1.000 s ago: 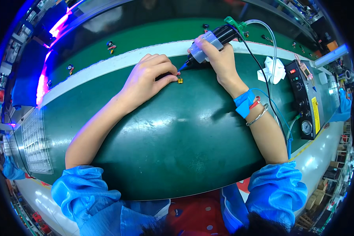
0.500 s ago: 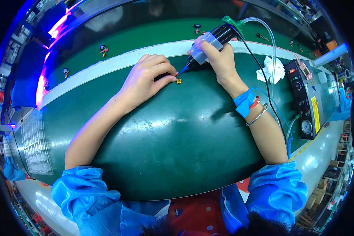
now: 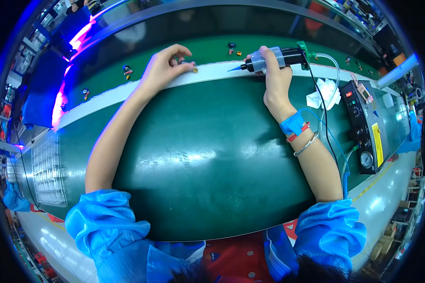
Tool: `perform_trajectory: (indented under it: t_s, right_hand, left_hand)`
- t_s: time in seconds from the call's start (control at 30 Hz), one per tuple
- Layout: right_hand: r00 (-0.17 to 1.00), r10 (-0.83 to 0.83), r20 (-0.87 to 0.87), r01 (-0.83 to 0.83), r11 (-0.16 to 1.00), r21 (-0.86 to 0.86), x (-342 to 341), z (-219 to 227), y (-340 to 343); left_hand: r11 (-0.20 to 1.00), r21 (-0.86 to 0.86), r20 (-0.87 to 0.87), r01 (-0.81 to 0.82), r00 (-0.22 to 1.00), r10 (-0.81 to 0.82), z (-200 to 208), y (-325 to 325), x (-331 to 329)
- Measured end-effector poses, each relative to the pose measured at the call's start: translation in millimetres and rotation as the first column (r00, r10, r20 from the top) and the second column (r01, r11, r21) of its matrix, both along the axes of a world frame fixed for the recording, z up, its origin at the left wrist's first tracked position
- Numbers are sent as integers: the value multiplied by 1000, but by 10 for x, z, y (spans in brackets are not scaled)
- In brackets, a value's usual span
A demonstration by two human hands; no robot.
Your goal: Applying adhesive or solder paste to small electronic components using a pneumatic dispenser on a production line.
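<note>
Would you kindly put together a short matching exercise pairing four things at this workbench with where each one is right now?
Things:
1. dispensing syringe
2. small component
3. control box
4. clear parts tray

Places:
A. at the far left end of the green mat
B. held in the right hand, tip pointing left
C. at the left hand's fingertips, on the white strip
D. at the right end of the bench, beyond the right forearm

Pairs: 1-B, 2-C, 3-D, 4-A
</note>
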State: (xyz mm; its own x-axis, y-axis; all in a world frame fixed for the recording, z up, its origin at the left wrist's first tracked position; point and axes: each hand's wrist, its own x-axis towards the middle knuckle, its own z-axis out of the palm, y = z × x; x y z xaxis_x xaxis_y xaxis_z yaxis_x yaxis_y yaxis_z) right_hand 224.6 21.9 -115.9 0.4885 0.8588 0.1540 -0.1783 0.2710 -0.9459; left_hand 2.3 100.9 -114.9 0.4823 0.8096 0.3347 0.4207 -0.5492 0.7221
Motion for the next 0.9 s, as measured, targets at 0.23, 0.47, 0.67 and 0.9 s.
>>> perform_trajectory:
  t_s: [0.23,0.47,0.67,0.9]
  right_hand:
    - [1000,22,22,-22,1000,19,3,-12,5]
    - [999,32,29,-32,999,-9,11,11,-11]
    - [1000,-21,-19,22,1000,18,17,-20,1]
    - [992,-100,-76,104,994,43,32,33,-16]
  left_hand:
    - [983,170,-48,-68,996,77,-75,495,-164]
    - [961,253,-65,-110,989,131,-60,676,-311]
    - [932,325,36,-163,986,160,181,511,58]
    - [978,175,-566,-111,802,193,227,184,704]
